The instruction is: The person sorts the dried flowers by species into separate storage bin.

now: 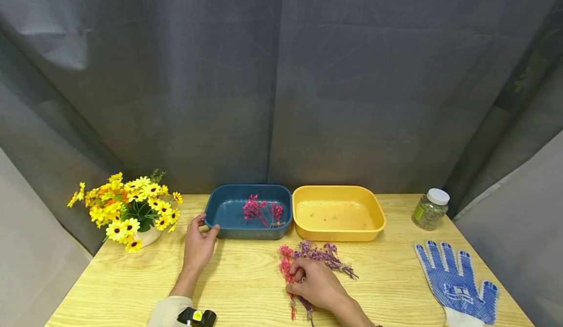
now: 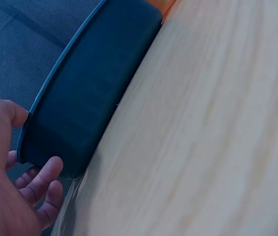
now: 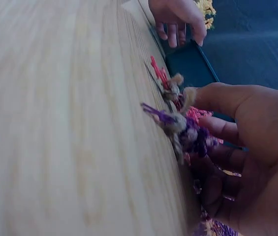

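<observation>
My left hand (image 1: 200,244) holds the front left corner of a blue plastic tray (image 1: 250,234), fingers at its rim and side wall. Several pink dried flower sprigs (image 1: 255,208) lie in that tray. Over the table in front of the trays, my right hand (image 1: 318,285) pinches a pink dried flower bunch (image 1: 286,258) between thumb and index finger, by its twine-tied stems. Partly hidden under this hand is a purple dried flower bunch (image 3: 175,123), its tied stems toward me. Another purple bunch (image 1: 327,255) lies just beyond, its stems to the right.
A yellow tray (image 1: 338,235) stands right beside the blue one, with small bits on its bottom. At the left is a white pot of yellow artificial flowers (image 1: 149,236). A white-lidded jar (image 1: 431,209) and a blue work glove (image 1: 457,283) are on the right. Dark curtain hangs behind.
</observation>
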